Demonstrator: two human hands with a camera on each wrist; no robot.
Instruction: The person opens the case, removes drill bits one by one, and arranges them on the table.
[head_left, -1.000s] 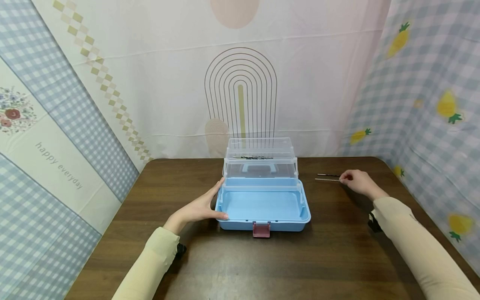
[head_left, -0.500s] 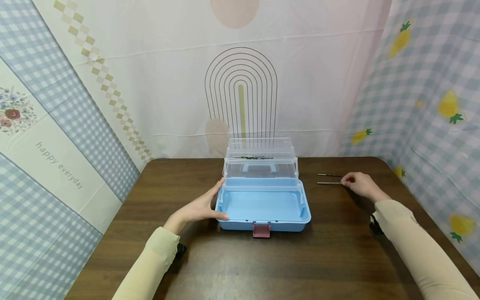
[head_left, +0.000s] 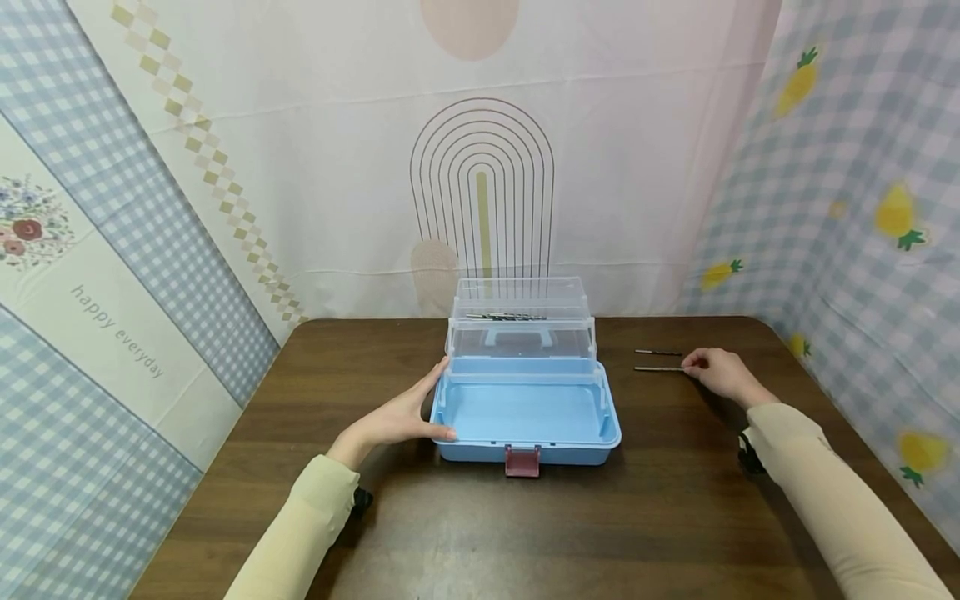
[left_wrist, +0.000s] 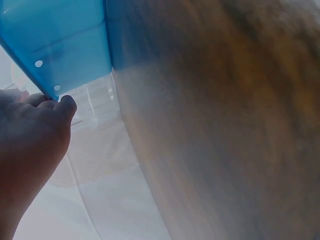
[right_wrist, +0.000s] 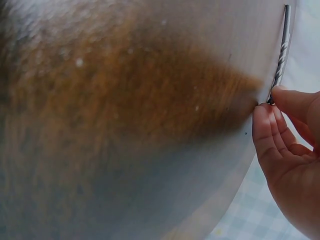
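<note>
In the head view a light blue toolbox [head_left: 528, 455] with clear fold-out trays stands opened on the table. My left hand [head_left: 396, 418] rests on its left side, thumb on the front corner and fingers stretched along the edge. In the left wrist view the left hand [left_wrist: 35, 130] touches the blue wall. To the right of the box, my right hand [head_left: 722, 374] pinches the end of a drill bit [head_left: 657, 368]. Thumb and fingertips meet at its tip in the right wrist view. A second drill bit [head_left: 657, 352] lies parallel just behind it on the table.
Several drill bits [head_left: 506, 317] lie in the upper clear tray [head_left: 521, 289]. A pink latch [head_left: 522, 462] hangs at the toolbox front. The brown wooden table [head_left: 480, 533] meets a patterned cloth [head_left: 337, 208] at the back and sides.
My right hand has moved slightly toward me with the pinched drill bit, widening the gap between the two bits. My left hand and the toolbox have stayed put.
</note>
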